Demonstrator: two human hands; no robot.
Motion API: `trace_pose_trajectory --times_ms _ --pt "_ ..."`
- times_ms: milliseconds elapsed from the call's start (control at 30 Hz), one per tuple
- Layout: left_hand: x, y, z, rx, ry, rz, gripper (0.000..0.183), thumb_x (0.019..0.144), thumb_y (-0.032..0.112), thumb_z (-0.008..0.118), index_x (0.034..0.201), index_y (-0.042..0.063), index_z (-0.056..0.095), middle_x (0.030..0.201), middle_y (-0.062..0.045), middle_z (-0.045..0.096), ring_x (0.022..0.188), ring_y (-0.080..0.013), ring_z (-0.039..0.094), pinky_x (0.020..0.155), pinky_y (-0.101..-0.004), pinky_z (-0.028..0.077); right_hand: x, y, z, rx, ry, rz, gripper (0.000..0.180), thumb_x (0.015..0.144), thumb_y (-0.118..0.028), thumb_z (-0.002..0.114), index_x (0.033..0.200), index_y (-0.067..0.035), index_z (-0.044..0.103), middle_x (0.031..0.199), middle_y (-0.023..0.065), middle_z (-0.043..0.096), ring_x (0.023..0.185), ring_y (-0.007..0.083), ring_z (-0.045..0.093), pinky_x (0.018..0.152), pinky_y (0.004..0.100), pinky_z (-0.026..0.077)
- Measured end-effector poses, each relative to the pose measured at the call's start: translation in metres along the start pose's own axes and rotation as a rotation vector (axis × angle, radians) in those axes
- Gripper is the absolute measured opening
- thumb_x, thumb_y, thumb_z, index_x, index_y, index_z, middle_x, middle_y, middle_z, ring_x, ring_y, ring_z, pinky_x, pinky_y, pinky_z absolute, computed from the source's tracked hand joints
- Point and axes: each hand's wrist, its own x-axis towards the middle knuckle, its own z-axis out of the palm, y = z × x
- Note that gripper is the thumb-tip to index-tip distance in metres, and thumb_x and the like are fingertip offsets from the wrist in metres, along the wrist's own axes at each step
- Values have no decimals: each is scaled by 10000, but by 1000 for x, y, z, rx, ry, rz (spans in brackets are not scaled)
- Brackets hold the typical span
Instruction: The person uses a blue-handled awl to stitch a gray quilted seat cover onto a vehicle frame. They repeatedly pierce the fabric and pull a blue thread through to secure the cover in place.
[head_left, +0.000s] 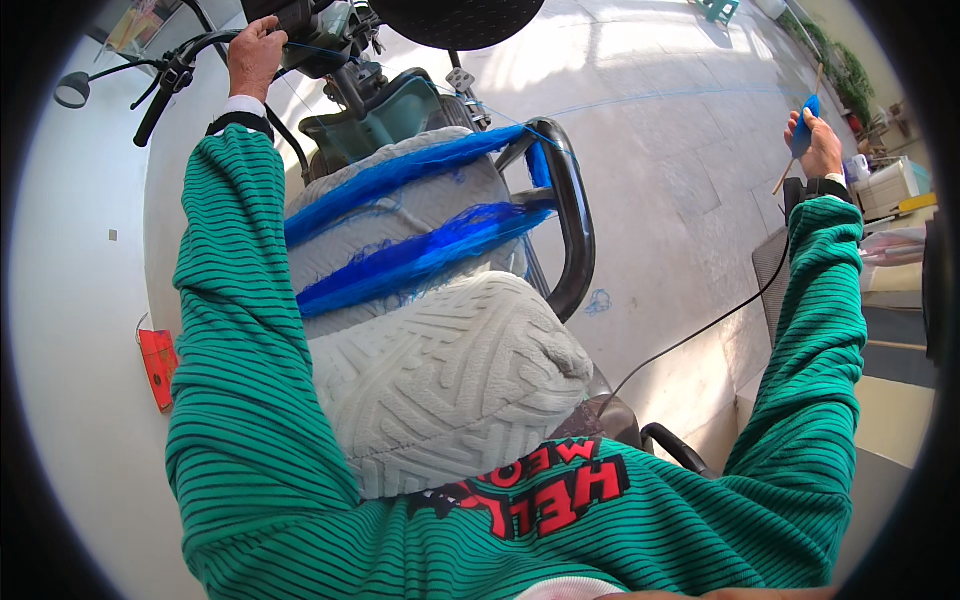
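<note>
My right hand (816, 142), far out at the right, grips a slim wooden stick (781, 177) wound with blue thread (805, 129). From it a fine blue strand (675, 93) crosses leftward above the floor. My left hand (255, 60) is raised beside the handlebar, its fingers closed where a thin blue thread (307, 49) meets them. Between my arms, a loose skein of blue thread (420, 251) stretches in two bands over a grey textured cushion (405, 214). The skein's right end loops around a black tubular armrest (576, 217); my left sleeve hides its left end.
A vehicle with a handlebar, mirror (72, 90) and round black seat (457, 19) stands ahead. A rolled pale cover (450, 375) lies against my lap. A black cord (697, 322) runs toward my right arm. A thread tangle (598, 301) lies on the tiled floor; boxes line the right.
</note>
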Motion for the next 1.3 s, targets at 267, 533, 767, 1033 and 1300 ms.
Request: trace_pose_trajectory --times_ms 267,533,767,1033,1300 --pt "53 -24 -38 96 -196 -20 412 794 127 574 1191 22 610 1138 -103 653 1065 -195 605 951 -270 424 2 14 5 -96 38 60 222 888 -163 611 1046 -15 563 963 110 635 797 206 618 675 363 525" --pt "42 -3 -25 275 -190 325 473 721 -57 492 1163 54 620 1188 -128 620 1122 -256 578 987 -312 418 -33 11 88 -639 -187 -120 296 883 -211 585 1170 -145 618 785 -22 564 690 79 516 608 285 444" --pt "27 22 -13 153 -33 174 376 804 205 698 1123 17 633 1061 -134 668 967 -229 644 850 -301 497 -115 17 252 -1151 -768 -1105 285 916 -272 503 901 -57 689 828 119 665 745 276 644 626 328 524" --pt "12 47 -8 230 -430 -86 362 733 173 656 1074 52 664 997 -165 680 896 -274 672 807 -339 530 -219 5 315 -1060 -1451 -589 569 717 -562 659 893 -26 732 794 120 677 738 218 647 658 321 523" --pt "-23 87 -17 455 -818 -275 407 790 33 510 1194 -16 511 946 -216 631 586 -316 678 436 -401 535 -188 19 300 -571 -1407 -303 371 794 -331 593 969 -24 707 812 110 672 704 159 614 649 276 506"
